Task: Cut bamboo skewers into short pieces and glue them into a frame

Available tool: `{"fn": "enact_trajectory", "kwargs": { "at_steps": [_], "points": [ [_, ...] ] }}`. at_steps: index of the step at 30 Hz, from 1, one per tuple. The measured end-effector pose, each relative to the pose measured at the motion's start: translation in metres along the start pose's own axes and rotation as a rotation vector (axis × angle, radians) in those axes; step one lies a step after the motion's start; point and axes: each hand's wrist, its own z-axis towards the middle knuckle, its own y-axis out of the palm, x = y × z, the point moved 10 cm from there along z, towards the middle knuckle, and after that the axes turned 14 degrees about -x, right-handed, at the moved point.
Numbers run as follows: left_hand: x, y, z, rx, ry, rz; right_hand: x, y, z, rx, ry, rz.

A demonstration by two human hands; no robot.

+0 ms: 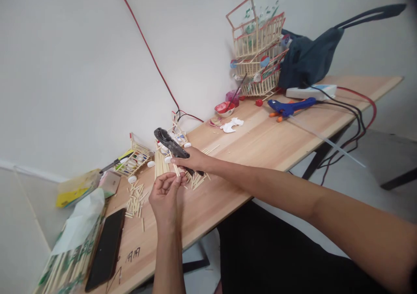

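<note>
Right hand (193,159) covers handle of black tool (168,142); left hand (165,195) pinches stick (176,170).

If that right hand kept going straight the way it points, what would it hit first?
Likely the small stick basket by the wall, just beyond the black tool that the right hand grips. Depth is unclear, so it might pass above it and reach the wall.

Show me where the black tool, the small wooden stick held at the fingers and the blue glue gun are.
black tool (170,145), head view, on the middle of its dark body.
small wooden stick (176,170), head view, on its pale shaft.
blue glue gun (288,107), head view, on its blue body.
</note>
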Motion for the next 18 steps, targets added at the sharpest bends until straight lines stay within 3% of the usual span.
{"fn": "enact_trajectory", "kwargs": {
  "at_steps": [12, 18],
  "points": [
    [0.007, -0.001, -0.005, 0.046, 0.040, 0.070, 0.005, 0.011, 0.000, -0.103, 0.037, 0.110],
    [-0.004, 0.004, -0.001, -0.030, -0.034, -0.035, -0.003, 0.003, 0.000, -0.050, -0.009, -0.058]
  ]
}}
